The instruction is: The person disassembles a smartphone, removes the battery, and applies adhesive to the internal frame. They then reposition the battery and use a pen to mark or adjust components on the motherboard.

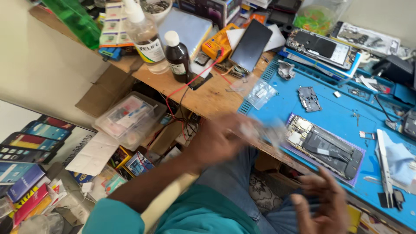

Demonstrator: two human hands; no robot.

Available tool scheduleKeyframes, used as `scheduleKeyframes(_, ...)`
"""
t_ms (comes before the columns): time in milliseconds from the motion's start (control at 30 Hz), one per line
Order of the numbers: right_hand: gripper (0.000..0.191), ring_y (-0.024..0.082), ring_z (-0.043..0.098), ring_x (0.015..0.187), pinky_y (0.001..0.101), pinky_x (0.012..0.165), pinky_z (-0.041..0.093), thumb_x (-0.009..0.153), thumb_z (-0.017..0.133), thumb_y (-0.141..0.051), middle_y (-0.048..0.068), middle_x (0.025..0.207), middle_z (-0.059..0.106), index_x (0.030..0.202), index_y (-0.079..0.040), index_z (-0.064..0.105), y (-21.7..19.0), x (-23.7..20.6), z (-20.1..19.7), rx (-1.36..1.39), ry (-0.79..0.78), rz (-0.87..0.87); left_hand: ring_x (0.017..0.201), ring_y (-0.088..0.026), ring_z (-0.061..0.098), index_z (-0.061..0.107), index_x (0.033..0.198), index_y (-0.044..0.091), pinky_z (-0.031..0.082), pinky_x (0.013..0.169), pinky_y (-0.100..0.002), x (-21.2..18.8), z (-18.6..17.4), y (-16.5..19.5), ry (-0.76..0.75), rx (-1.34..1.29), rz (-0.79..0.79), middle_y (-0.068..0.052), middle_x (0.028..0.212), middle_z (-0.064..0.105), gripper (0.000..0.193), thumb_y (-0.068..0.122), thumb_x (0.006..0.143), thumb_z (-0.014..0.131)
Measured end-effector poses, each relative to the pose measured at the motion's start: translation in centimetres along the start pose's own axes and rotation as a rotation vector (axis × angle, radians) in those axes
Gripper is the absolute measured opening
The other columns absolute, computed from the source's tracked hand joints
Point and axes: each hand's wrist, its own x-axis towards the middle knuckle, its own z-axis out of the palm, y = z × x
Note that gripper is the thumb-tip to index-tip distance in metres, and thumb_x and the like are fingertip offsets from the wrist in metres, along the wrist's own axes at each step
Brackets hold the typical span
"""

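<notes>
The small clear plastic bag [264, 130] sits at frame centre, blurred, just left of the opened phone [327, 147] that lies on the blue mat [342, 112]. Your left hand [216, 141] has the bag at its fingers — they look closed on its edge, though the blur hides the exact grip. Your right hand [323, 203] hangs at the lower right of the frame, below the bench edge, fingers spread and curled loosely, holding nothing visible. A second clear bag [260, 93] lies on the mat's upper left corner, near a small circuit board [308, 99]. Above it a dark phone screen [251, 45] leans on the wooden bench [208, 93], beside a yellow multimeter [219, 41] with a red lead. Further left stand a brown bottle [177, 56] and a clear bottle [145, 37] — both upright. At the right edge, tweezers [385, 171] rest beside a pale blue cloth [401, 160].
</notes>
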Motion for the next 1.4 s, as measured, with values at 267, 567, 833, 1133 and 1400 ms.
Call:
scheduleKeyframes(267,0.025,0.020,0.069,0.117,0.0296,0.104,0.053,0.099,0.080,0.000,0.007,0.125,0.074,0.122,-0.007,0.075,-2.7,4.7,-6.1,-0.527,0.111,-0.197,0.099,-0.040,0.064,0.065,0.113,0.005,0.050,0.085,-0.053,2.4,-7.8,-8.2,0.173,0.904,-0.195,-0.018,0.104,0.068,0.035,0.024,0.095,0.089)
scheduleKeyframes(567,0.072,0.035,0.049,0.142,0.0491,0.117,0.039,0.089,0.076,-0.033,0.017,0.151,0.055,0.150,-0.004,0.050,-4.3,9.6,-6.0,-0.855,-0.341,-0.426,0.145,-0.035,0.048,0.058,0.143,0.005,0.037,0.123,-0.047,4.7,1.4,-3.3,-0.349,0.496,0.323,-0.014,0.149,0.058,0.061,0.025,0.090,0.081)
scheduleKeyframes(833,0.069,0.036,0.052,0.136,0.0485,0.113,0.041,0.089,0.073,-0.033,0.018,0.147,0.057,0.147,-0.004,0.051,-4.1,10.2,-6.2,-0.819,-0.465,-0.379,0.140,-0.036,0.047,0.052,0.141,-0.004,0.037,0.115,-0.047,8.0,6.1,-3.8,-0.692,0.439,0.463,-0.021,0.147,0.053,0.076,0.040,0.085,0.079)
scheduleKeyframes(1133,0.050,0.033,0.068,0.117,0.0432,0.093,0.056,0.089,0.076,-0.022,0.014,0.140,0.066,0.134,-0.008,0.062,-4.1,10.4,-7.1,-0.795,-0.444,-0.485,0.123,-0.033,0.063,0.058,0.129,0.000,0.050,0.104,-0.045,7.8,6.4,-4.0,-0.605,0.472,0.598,-0.018,0.129,0.066,0.045,0.032,0.099,0.065)
scheduleKeyframes(1400,0.033,0.029,0.073,0.100,0.0415,0.084,0.058,0.090,0.080,-0.016,0.010,0.115,0.074,0.120,-0.009,0.071,-6.3,12.9,-6.0,-0.677,-0.230,-0.555,0.086,-0.035,0.073,0.058,0.117,0.007,0.056,0.071,-0.048,10.5,7.1,-3.1,-0.506,0.199,0.360,-0.015,0.092,0.072,0.026,0.031,0.107,0.055)
